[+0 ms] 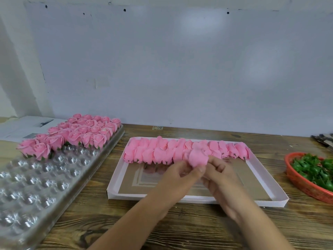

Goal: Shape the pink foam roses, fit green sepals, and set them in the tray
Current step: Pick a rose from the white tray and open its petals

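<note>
Between left hand (182,170) and right hand (219,171), both pinching it, one pink foam rose (197,157).

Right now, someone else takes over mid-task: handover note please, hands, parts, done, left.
Left hand and right hand: both grip one pink foam rose over the shallow pink cardboard box.
Unshaped pink foam buds: two rows at the box's far end.
Green plastic sepals: in the red mesh basket, far right.
Done: finished roses fill the far part of the clear plastic blister tray.
Left: finish the held rose, fit its sepal, seat it; repeat for the remaining buds. The tray's near cups are empty.
</note>
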Action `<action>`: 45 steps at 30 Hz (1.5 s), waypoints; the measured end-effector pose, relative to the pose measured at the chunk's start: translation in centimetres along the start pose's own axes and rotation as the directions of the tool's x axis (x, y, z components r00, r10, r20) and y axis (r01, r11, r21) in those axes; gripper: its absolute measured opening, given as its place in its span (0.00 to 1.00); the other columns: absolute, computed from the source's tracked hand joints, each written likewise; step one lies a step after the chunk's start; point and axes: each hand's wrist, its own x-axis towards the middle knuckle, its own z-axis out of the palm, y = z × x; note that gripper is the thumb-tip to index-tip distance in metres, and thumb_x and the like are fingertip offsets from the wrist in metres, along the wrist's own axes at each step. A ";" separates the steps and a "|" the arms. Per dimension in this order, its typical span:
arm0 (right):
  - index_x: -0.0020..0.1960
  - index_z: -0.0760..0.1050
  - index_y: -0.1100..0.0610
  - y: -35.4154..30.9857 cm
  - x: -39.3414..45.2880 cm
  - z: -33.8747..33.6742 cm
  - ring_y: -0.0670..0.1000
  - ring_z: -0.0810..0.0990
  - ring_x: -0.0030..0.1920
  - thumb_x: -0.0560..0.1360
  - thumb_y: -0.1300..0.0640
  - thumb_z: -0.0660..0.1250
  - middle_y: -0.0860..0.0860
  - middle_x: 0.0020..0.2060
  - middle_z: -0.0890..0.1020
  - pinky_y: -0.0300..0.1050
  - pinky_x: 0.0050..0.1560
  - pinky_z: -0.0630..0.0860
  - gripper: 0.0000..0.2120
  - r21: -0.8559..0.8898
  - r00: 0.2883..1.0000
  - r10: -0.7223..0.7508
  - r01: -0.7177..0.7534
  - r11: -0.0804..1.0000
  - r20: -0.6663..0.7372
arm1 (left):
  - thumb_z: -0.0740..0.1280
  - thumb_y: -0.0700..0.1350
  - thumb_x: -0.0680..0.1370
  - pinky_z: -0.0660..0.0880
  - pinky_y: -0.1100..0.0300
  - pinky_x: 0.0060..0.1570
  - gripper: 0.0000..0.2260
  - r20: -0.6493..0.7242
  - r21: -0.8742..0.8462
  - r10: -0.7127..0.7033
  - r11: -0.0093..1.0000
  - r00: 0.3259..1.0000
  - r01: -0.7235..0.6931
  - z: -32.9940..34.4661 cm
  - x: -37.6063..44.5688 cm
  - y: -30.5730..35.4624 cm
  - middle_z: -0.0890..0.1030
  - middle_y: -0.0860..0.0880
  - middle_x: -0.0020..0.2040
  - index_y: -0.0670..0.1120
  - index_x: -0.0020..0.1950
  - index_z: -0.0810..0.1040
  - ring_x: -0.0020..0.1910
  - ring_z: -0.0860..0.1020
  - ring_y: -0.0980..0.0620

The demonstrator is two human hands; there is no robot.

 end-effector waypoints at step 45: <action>0.52 0.79 0.51 2.8 -3.0 3.9 0.51 0.81 0.39 0.75 0.61 0.72 0.56 0.40 0.85 0.46 0.43 0.81 0.09 -0.462 0.999 0.030 -0.009 0.887 0.039 | 0.66 0.47 0.81 0.66 0.68 0.27 0.21 -0.493 -0.031 0.117 0.988 0.862 -0.152 -0.8 -0.1 -2.1 0.68 0.50 0.26 0.40 0.30 0.72 0.26 0.67 0.58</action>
